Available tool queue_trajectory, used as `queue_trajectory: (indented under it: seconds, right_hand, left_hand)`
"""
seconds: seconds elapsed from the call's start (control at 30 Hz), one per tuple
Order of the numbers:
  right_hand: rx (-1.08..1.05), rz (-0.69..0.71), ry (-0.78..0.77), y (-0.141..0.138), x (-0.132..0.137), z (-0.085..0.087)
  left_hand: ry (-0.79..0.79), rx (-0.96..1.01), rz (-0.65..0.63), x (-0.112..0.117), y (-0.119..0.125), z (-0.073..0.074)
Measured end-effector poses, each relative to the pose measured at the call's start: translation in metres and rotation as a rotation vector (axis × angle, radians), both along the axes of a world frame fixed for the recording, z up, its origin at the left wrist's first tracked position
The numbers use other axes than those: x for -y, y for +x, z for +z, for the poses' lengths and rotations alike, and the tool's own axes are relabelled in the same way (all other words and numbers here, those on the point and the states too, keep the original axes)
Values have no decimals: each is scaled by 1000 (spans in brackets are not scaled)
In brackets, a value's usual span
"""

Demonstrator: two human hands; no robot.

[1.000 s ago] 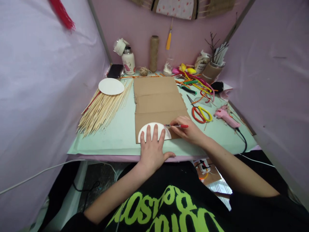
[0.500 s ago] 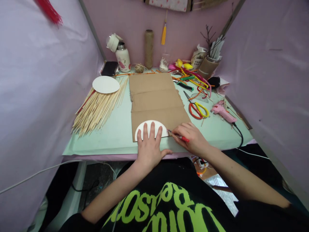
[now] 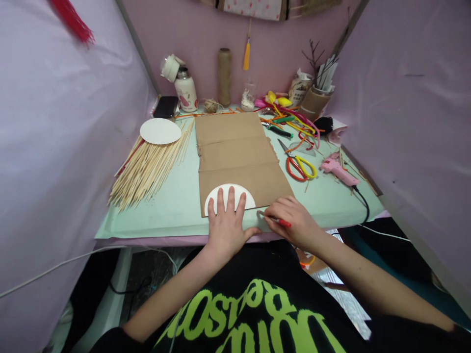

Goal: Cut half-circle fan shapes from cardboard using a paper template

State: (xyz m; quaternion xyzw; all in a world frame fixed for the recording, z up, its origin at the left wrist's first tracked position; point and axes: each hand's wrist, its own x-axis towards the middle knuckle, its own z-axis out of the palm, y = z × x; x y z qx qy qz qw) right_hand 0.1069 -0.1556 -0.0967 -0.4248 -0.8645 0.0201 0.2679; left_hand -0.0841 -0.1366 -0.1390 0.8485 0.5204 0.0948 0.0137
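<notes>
Head view: the left hand (image 3: 226, 223) lies open and flat, fingers spread, pressing a white half-disc (image 3: 246, 195) onto the near end of a cardboard sheet (image 3: 235, 152) on the worktop (image 3: 176, 203). The right hand (image 3: 296, 223) is closed around a red pen (image 3: 278, 221), whose tip sits by the half-disc's lower right corner. The half-disc looks thin, light and likely to slide on the cardboard, so broad downward pressure near its middle suits it better than an edge pinch. The pen is slim and rigid and is held low, near the tip. Bamboo skewers (image 3: 147, 166) lie to the left and scissors (image 3: 300, 165) to the right.
</notes>
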Motion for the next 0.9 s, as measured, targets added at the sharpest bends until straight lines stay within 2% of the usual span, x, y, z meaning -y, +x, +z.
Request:
queue_trajectory:
  seconds: [0.17,0.23,0.4,0.57,0.67,0.77,0.83,0.9]
  right_hand:
    - [-239,-83,59,11,6,3]
    - [-276,-102,56,12,4,-6]
    - [-316,-147,-86,4,-12,-40]
    - [-385,-233,-90,-1,-17,-55]
    - [-420,-224,-69,-1,-14,-54]
    - [-521,-226,-64,-4,-5,-45]
    - [-617,-268,-151,-7,4,-34]
    - [-697,-311,-322,-12,15,-22]
  left_hand:
    - [14,-11,2,0,0,-1]
    - [22,-4,2,0,0,-2]
    - [71,62,-18,1,-3,-3]
    - [204,198,-188,8,-15,-12]
    - [294,315,-312,12,-21,-15]
    - [400,475,-426,17,-24,-13]
    - [452,539,-489,21,-23,-11]
    - [470,553,-506,24,-22,-11]
